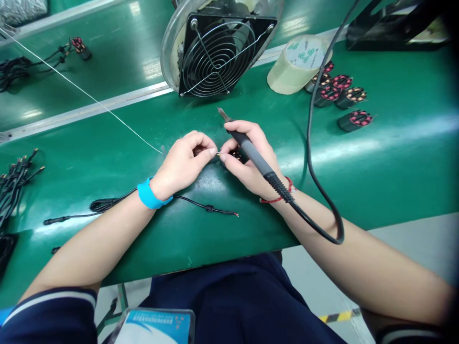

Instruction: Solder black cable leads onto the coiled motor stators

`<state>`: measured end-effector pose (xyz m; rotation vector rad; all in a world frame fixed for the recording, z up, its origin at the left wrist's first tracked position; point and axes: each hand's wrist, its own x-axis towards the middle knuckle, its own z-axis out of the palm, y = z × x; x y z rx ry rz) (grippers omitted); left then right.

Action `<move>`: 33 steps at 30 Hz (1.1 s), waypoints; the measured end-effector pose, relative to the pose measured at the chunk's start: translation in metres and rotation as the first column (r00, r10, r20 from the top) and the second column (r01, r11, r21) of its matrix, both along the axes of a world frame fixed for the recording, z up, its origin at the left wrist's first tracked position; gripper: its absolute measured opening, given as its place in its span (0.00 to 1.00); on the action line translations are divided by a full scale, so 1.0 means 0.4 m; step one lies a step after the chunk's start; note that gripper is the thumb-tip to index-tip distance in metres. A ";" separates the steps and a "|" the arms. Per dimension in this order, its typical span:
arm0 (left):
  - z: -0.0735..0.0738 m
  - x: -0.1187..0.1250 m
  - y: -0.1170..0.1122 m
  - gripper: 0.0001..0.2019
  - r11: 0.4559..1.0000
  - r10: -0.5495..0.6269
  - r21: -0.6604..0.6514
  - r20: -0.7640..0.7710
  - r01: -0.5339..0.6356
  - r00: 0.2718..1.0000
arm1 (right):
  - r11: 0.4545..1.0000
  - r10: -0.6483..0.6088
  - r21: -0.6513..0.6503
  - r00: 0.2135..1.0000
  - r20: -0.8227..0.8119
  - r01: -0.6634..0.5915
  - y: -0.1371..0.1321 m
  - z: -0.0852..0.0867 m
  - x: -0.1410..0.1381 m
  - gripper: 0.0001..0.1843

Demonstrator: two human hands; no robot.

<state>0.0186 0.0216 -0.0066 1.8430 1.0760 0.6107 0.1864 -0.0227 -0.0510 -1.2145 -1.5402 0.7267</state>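
My right hand [254, 155] grips a soldering iron [258, 159] with a grey and black handle, its tip pointing up and away to the left. The thumb and a finger of the same hand pinch close to a small wound motor core [235, 155], mostly hidden behind them. My left hand [188, 160] is closed in a pinch, fingertips almost touching the right ones, on a thin pale wire [218, 154]. Beneath my left wrist runs a black cable [193, 202] with bare reddish ends. A thin whitish strand [107, 111] ends beside my left hand.
A fan with a wire guard [217, 67] stands ahead. Right of it are a tape roll [299, 64] and several wound motor cores [355, 120]. Bundled black cables [16, 186] lie at left. The iron's cord [310, 143] loops over my right forearm.
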 end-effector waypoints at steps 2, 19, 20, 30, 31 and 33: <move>0.004 -0.003 -0.001 0.04 0.995 -0.017 0.095 -0.054 0.022 0.998 | 1.000 -0.008 0.000 1.000 0.012 0.008 -0.001 0.000 0.000 0.24; 0.007 0.011 0.000 0.06 1.000 -0.006 0.022 -0.178 0.010 0.984 | 0.995 0.094 -0.002 0.976 0.196 -0.095 -0.006 0.010 0.017 0.25; 0.006 0.011 0.002 0.06 1.000 -0.006 0.012 -0.168 0.008 0.986 | 0.997 0.082 -0.006 0.976 0.203 -0.082 -0.005 0.010 0.016 0.24; 0.005 0.016 0.002 0.06 0.998 0.005 -0.060 -0.138 -0.014 0.990 | 0.998 -0.047 -0.023 0.986 0.158 0.051 -0.018 0.032 0.028 0.22; 0.005 0.017 0.002 0.06 0.998 0.009 -0.058 -0.142 -0.017 0.990 | 0.996 -0.075 -0.031 0.987 0.141 0.080 -0.029 0.048 0.035 0.20; 0.006 0.019 0.000 0.06 0.999 0.016 -0.048 -0.153 -0.024 0.988 | 0.989 -0.139 -0.038 0.984 0.113 0.144 -0.059 0.081 0.047 0.16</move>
